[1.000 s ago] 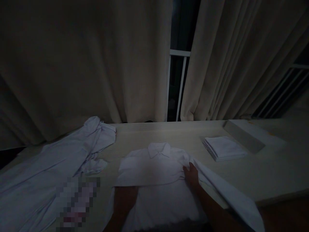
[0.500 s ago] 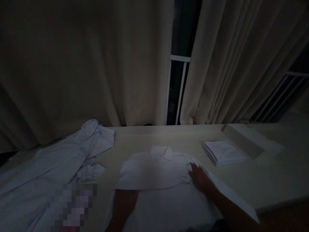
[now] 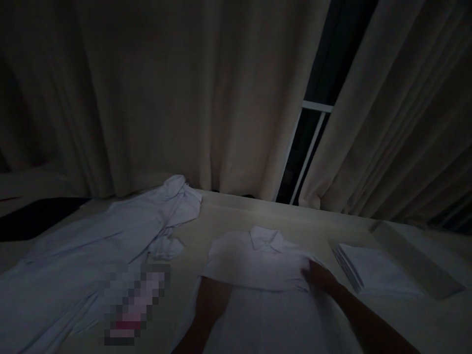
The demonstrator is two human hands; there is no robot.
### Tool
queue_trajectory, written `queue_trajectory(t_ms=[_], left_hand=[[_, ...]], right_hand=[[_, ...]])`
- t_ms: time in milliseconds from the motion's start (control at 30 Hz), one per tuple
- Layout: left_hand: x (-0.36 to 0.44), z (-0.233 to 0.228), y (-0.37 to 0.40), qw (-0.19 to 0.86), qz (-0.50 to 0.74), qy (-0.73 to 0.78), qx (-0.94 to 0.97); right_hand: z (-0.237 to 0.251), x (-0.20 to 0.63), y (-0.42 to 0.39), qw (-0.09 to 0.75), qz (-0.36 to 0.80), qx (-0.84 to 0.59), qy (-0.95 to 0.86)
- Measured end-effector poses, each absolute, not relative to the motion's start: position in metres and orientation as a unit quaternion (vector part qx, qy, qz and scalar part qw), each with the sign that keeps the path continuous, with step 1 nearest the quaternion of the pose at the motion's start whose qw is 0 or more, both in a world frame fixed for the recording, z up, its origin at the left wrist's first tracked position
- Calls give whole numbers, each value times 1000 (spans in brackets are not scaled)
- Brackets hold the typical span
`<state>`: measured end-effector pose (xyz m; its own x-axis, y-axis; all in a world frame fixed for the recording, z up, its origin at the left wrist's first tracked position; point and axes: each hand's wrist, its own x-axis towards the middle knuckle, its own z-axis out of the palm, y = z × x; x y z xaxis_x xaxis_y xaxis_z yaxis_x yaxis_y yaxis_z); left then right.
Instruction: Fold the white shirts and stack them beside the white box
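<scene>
A white collared shirt (image 3: 254,260) lies flat on the pale table (image 3: 236,221), collar away from me, its left sleeve folded across the chest. My left hand (image 3: 212,300) rests flat on the shirt's lower left part, partly under the folded sleeve's edge. My right hand (image 3: 319,276) lies flat on the shirt's right side, fingers spread, pressing the cloth down. Neither hand grips anything. The room is very dim.
A pile of unfolded white garments (image 3: 110,246) covers the table's left part. A stack of folded white cloth (image 3: 372,273) and a long flat box (image 3: 409,260) sit at the right. Beige curtains (image 3: 184,98) hang behind, with a dark window gap (image 3: 317,132).
The right sleeve that my right hand held out has been laid down over the shirt, and the hand now presses flat. The view has swung to the left.
</scene>
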<state>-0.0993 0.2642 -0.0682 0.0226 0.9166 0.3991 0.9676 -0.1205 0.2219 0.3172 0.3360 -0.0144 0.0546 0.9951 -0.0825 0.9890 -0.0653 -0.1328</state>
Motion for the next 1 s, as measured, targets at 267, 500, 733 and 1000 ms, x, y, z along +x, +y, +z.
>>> queue_trajectory(t_ms=[267,500,733,1000], left_hand=[[-96,-49,250,31,-309,-671,-674],[-111,-53,253,-48,-383,-763,-518],[-116,-68,258,25,-445,-769,-458],[-121,-81,259,5,-462,-750,-474]], right_hand=[[49,96,385,105,82,-551,-824],[22,-40,422,70,149,-564,-809],[6,-73,438,25,167,-618,-768],[-9,-85,461,23,218,-644,-733]])
